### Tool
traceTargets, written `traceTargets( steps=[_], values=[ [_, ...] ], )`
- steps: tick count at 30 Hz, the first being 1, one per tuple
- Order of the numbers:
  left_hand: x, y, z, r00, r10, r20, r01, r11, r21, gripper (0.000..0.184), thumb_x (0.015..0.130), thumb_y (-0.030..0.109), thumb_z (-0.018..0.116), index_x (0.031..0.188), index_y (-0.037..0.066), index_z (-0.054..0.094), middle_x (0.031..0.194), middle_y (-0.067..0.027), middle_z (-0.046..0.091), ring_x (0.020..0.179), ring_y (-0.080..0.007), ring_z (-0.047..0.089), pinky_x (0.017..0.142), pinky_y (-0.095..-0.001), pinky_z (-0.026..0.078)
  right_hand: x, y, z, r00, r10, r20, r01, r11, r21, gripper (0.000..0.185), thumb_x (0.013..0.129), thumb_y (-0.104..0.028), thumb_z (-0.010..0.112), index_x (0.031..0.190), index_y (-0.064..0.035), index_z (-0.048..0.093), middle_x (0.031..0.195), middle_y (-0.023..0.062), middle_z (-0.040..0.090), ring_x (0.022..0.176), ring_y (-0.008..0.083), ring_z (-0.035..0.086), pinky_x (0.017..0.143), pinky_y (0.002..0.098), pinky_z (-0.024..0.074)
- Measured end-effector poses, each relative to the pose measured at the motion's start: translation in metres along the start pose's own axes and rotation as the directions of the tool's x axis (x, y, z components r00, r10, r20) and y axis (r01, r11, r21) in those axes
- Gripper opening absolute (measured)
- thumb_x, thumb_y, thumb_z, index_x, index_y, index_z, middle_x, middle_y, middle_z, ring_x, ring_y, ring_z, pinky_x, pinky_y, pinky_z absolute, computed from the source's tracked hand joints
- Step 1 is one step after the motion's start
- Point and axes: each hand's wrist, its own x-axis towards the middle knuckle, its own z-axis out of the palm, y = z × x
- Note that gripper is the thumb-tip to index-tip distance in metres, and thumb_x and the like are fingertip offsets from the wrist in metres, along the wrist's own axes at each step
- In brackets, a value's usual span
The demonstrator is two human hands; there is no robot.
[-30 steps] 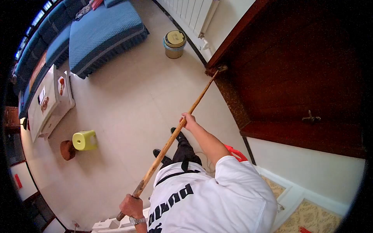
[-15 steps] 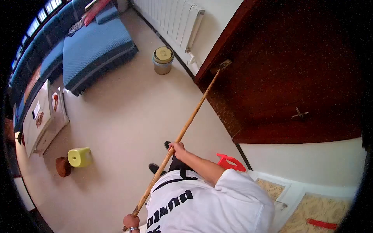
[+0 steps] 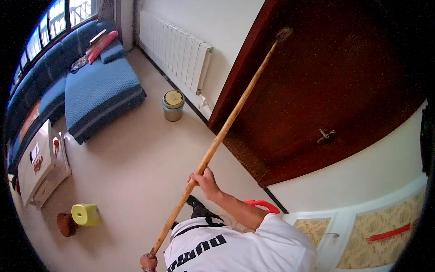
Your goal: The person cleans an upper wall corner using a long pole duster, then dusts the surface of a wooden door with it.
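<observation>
Both hands grip a long wooden pole [image 3: 226,124] that slants from lower left to upper right. My right hand [image 3: 206,183] is wrapped around its middle. Close to the near end, my left hand [image 3: 148,262] is closed on the shaft, a band showing at the wrist and partly cut off by the frame. At the far end a small greyish, fuzzy head [image 3: 284,34] is at the dark red door [image 3: 340,81]; its exact kind is unclear, and I cannot tell whether it touches the surface. A metal handle [image 3: 326,136] sits on the door.
A lidded bin [image 3: 173,106] stands by the wall below a white radiator [image 3: 174,50]. Left are a blue sofa [image 3: 99,95], a low table [image 3: 38,167], a yellow stool [image 3: 86,214] and a brown stool [image 3: 66,225]. A red object [image 3: 263,205] lies near my right elbow.
The pole's far head has moved higher along the door, and my right hand has shifted with it. The camera view has tilted, bringing more of the window and radiator into sight.
</observation>
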Motion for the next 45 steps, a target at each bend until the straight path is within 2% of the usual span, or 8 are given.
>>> traceTargets(
  steps=[9,15,19,21,24,33,43,45],
  values=[
    [0.088,0.153,-0.066,0.987,0.137,-0.081,-0.157,0.924,-0.35,0.02,0.066,0.02,0.066,0.064,0.0,0.062,0.059,-0.0204,0.058,0.055,-0.0361,0.058,0.052,-0.0408,0.046,0.048,-0.169,0.003,0.819,-0.573,0.007,0.57,0.814,-0.112,0.022,0.081,-0.008,0.055,0.097,0.0,0.04,0.075,0.0085,0.053,0.068,0.0157,0.057,0.059,0.028,0.0489],
    [0.095,0.185,-0.069,0.979,0.206,0.003,-0.177,0.85,-0.496,0.027,0.066,0.023,0.068,0.064,-0.003,0.06,0.057,-0.0209,0.057,0.052,-0.0329,0.058,0.05,-0.0395,0.044,0.067,-0.19,0.011,0.765,-0.64,-0.071,0.641,0.744,0.189,0.015,0.086,-0.018,0.054,0.089,-0.0053,0.047,0.063,0.0047,0.052,0.052,0.0147,0.053,0.046,0.0263,0.0442],
    [0.086,0.147,-0.038,0.995,0.087,0.058,-0.059,0.922,-0.383,0.029,0.063,0.024,0.07,0.063,-0.003,0.061,0.058,-0.02,0.058,0.055,-0.0347,0.059,0.051,-0.0392,0.045,0.077,-0.129,0.0,0.83,-0.41,0.378,0.182,0.84,0.511,0.029,0.089,-0.035,0.051,0.079,-0.0077,0.047,0.058,0.0034,0.046,0.049,0.0153,0.049,0.045,0.0266,0.0403],
    [0.077,0.114,-0.018,0.992,0.08,0.094,-0.038,0.922,-0.386,0.026,0.064,0.019,0.07,0.061,-0.004,0.057,0.05,-0.0171,0.052,0.046,-0.0221,0.054,0.048,-0.0363,0.045,0.063,-0.108,0.003,0.862,-0.256,0.437,-0.008,0.855,0.518,0.029,0.089,-0.035,0.049,0.077,-0.0078,0.049,0.052,0.0017,0.042,0.045,0.015,0.045,0.044,0.0265,0.0383],
    [0.065,0.095,-0.012,0.984,0.14,0.106,-0.095,0.932,-0.349,0.032,0.076,0.03,0.057,0.068,0.0,0.064,0.063,-0.0213,0.06,0.06,-0.0393,0.059,0.053,-0.0466,0.044,0.057,-0.085,0.0,0.801,-0.236,0.549,-0.131,0.827,0.547,0.029,0.09,-0.033,0.046,0.077,-0.0078,0.05,0.048,0.0,0.038,0.042,0.0138,0.042,0.043,0.0268,0.0361],
    [0.092,0.133,-0.046,0.991,0.126,-0.045,-0.134,0.946,-0.294,0.031,0.074,0.03,0.06,0.068,0.0,0.064,0.059,-0.0216,0.058,0.058,-0.0388,0.057,0.053,-0.0458,0.042,0.067,-0.14,0.014,0.861,-0.228,0.455,-0.063,0.84,0.539,0.027,0.088,-0.031,0.049,0.072,-0.0094,0.047,0.043,-0.0018,0.032,0.034,0.0122,0.034,0.036,0.027,0.0319],
    [0.113,0.164,-0.079,0.876,0.305,0.374,0.05,0.715,-0.698,0.018,0.061,0.014,0.068,0.063,0.001,0.056,0.051,-0.0039,0.051,0.043,-0.0151,0.044,0.039,-0.0313,0.035,0.052,-0.181,0.016,0.956,-0.28,-0.083,0.29,0.875,0.388,0.015,0.085,-0.013,0.055,0.077,-0.0101,0.043,0.051,-0.0009,0.038,0.04,0.0112,0.041,0.038,0.0272,0.0381],
    [0.127,0.169,-0.072,0.813,0.404,0.419,0.048,0.671,-0.74,0.013,0.059,0.011,0.065,0.064,0.003,0.055,0.051,-0.004,0.049,0.041,-0.0142,0.043,0.038,-0.0289,0.034,0.06,-0.19,0.004,0.874,-0.471,-0.117,0.484,0.823,0.298,0.013,0.084,-0.009,0.055,0.083,-0.0078,0.042,0.056,0.0002,0.041,0.041,0.0116,0.043,0.038,0.0265,0.0391]
  ],
)
